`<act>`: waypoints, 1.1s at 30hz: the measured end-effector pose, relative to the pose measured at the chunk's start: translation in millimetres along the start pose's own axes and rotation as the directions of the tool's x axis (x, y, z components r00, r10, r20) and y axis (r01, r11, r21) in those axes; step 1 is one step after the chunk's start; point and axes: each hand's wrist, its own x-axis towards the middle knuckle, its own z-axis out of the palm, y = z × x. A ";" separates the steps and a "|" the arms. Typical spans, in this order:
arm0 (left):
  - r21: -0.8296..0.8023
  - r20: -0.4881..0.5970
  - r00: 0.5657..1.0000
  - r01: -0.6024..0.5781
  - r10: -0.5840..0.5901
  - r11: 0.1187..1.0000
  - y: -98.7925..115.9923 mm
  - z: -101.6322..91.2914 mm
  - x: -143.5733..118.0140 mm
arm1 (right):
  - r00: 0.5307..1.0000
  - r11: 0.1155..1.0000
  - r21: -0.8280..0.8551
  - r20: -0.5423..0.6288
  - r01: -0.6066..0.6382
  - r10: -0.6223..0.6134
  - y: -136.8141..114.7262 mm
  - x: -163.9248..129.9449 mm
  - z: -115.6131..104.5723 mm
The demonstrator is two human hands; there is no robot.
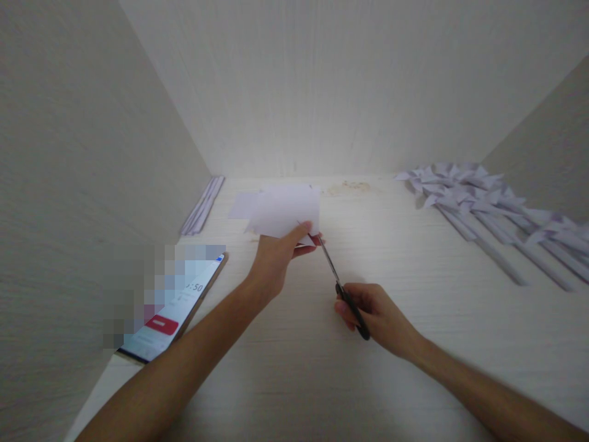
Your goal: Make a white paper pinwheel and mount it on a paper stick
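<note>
Scissors (339, 286) with black handles sit in my right grip (378, 316), my fingers curled round the handles and clamped on them. The metal blades point away from me and up to the left, their tips reaching the near right corner of a white sheet of paper (286, 207). I cannot tell how far apart the blades stand, since my other fingers crowd that spot.

That paper is held in front of me, near the middle of the table (294, 374), by my left grip (275, 261): thumb on top, fingers below, pinched together on the near right corner. A small pointed flap of the paper shows under my thumb. Behind the sheet, to its left, another piece of paper (240, 205) peeks out, partly covered.

Over on the left, by the left wall (92, 141), lies a bundle of narrow folded paper strips (202, 207). Nearer to me is a phone (196, 301), its screen lit with a red button, part of it masked by blocks; my left forearm passes close beside it. At the far right, white paper pinwheels (464, 193) lie overlapping in a heap, their paper sticks slanting toward me. Brownish marks (353, 186) spot the table near the back wall (304, 86).
</note>
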 end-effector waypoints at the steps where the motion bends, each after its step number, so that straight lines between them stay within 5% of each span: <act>1: 0.000 0.001 1.000 -0.001 0.001 1.000 0.0 0.1 0.0 | 1.000 1.000 -0.005 -0.004 -0.006 0.006 0.4 -0.2 0.0; 33: -0.025 -0.050 0.999 -0.007 0.006 1.000 -1.8 4.6 -2.3 | 0.999 1.000 -0.006 -0.012 -0.030 0.030 2.1 -0.4 0.4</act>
